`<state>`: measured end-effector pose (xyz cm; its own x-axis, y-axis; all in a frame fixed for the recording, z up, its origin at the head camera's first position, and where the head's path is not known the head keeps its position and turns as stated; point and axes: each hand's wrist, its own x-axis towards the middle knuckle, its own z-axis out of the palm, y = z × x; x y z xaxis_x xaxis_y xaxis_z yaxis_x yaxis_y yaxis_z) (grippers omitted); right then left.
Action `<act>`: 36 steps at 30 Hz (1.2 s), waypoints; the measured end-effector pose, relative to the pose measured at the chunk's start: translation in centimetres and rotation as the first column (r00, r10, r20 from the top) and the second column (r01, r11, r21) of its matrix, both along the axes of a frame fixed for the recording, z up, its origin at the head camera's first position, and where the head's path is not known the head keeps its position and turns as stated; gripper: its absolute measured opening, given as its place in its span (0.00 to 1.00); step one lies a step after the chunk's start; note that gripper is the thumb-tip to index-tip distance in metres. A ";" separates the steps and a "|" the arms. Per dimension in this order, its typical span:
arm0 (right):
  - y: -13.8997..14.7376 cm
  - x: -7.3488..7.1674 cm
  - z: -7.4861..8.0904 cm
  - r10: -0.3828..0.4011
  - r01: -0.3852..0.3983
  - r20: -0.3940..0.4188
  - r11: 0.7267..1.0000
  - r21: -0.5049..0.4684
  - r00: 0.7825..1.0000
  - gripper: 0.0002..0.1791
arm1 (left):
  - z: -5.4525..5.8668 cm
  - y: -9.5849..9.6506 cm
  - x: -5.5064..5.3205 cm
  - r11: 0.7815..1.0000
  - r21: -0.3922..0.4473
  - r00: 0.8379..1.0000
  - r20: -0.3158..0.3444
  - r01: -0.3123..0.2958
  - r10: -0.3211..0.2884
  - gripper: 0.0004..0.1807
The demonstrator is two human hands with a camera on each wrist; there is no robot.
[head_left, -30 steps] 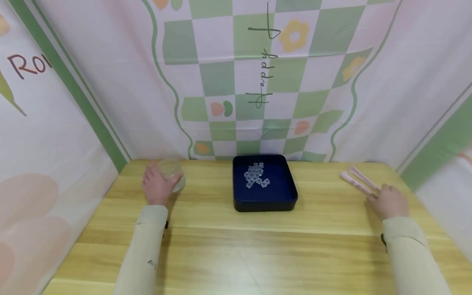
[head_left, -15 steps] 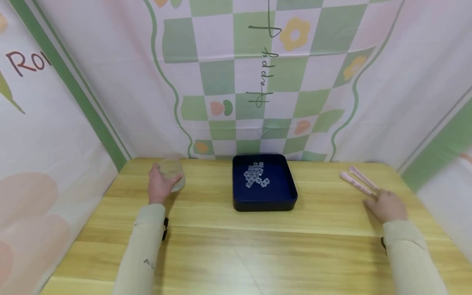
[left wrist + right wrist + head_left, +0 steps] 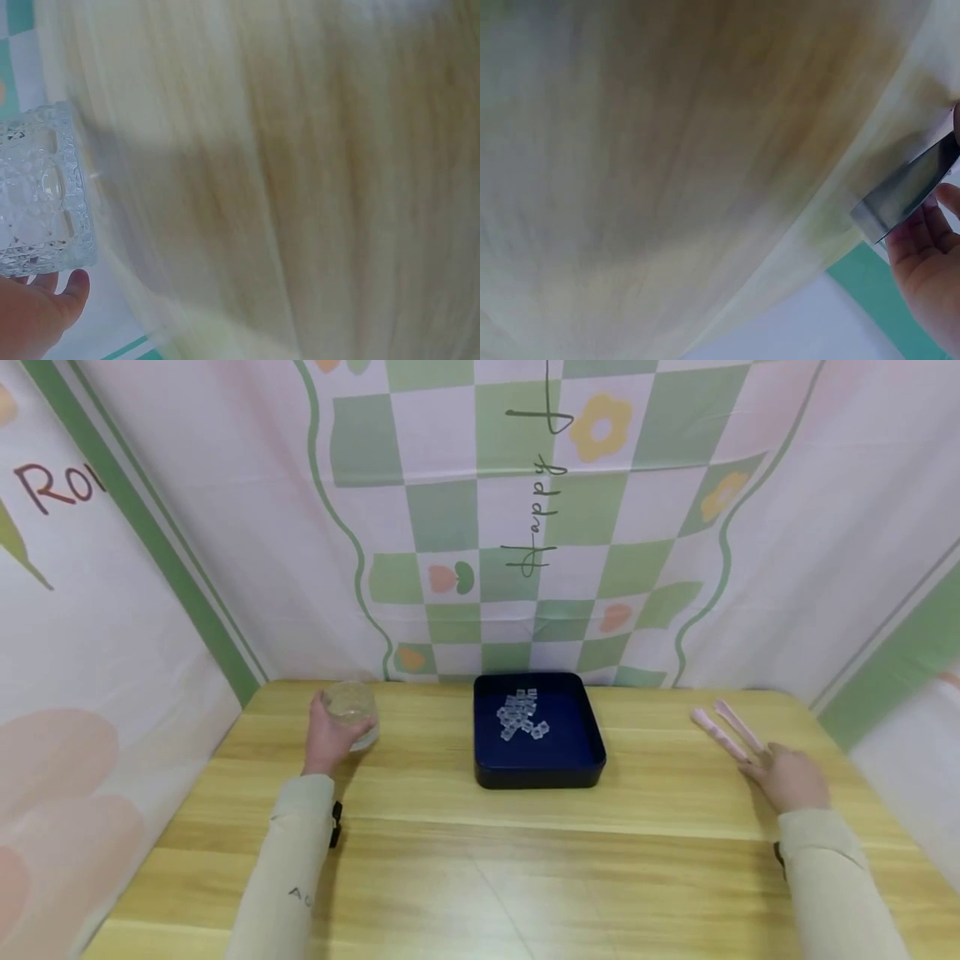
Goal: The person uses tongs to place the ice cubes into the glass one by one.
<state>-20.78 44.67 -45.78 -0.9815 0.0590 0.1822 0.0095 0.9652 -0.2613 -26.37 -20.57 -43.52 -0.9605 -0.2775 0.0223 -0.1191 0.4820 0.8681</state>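
Observation:
My left hand (image 3: 327,742) wraps round a clear glass (image 3: 352,700) at the back left of the table. In the left wrist view the glass (image 3: 41,191) shows a raised, patterned wall, with fingertips along its side. At the right, my right hand (image 3: 795,781) holds a pair of tongs (image 3: 722,735) by the handle end; their two pale pink tips point away to the back left, spread apart. The right wrist view shows the tongs' shiny metal handle (image 3: 906,191) between thumb and fingers (image 3: 922,244).
A dark blue square tray (image 3: 540,778) stands at the back middle, between the hands. Clear plastic-looking cubes (image 3: 516,717) lie heaped in its left half. A patterned cloth (image 3: 510,518) hangs right behind the wooden table (image 3: 480,877).
My left hand's fingers, spread beside the glass earlier, have closed round it. My right hand has settled round the tongs, which have shifted slightly.

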 end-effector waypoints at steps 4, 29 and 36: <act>-0.4 0.1 0.4 0.000 0.000 0.038 1.000 -0.001 0.999 0.32 | 0.1 0.1 -0.1 1.000 0.006 0.999 -0.042 0.012 -0.012 0.57; -1.7 0.1 1.5 -0.011 0.013 0.015 0.988 -0.155 1.000 0.26 | 0.1 0.6 0.3 1.000 0.010 0.999 -0.027 0.021 -0.021 0.55; -3.9 -0.3 3.1 -0.021 0.024 0.019 0.984 -0.174 1.000 0.28 | 0.1 1.0 0.5 0.999 0.019 0.999 -0.024 0.035 -0.035 0.56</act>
